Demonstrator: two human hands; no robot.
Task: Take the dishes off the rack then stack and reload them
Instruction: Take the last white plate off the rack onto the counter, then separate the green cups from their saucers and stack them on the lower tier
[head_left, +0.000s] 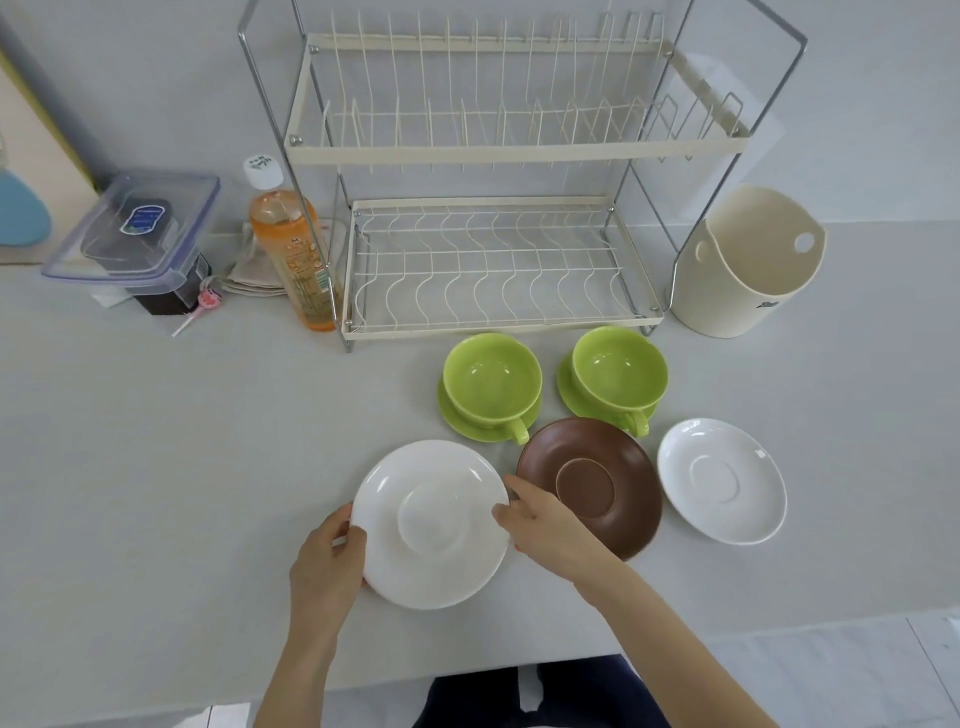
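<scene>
two cups on saucers before rack, three saucers in front, bottle left of rack

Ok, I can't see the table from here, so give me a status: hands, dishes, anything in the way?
Both hands, left and right, grip large white saucer. Rack empty. Brown saucer close beside right hand.

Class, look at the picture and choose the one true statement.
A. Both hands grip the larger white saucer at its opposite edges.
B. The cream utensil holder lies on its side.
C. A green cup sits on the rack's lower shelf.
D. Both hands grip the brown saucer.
A: the left hand and right hand hold the left and right edges of the larger white saucer; the brown saucer beside it lies ungripped.
</scene>
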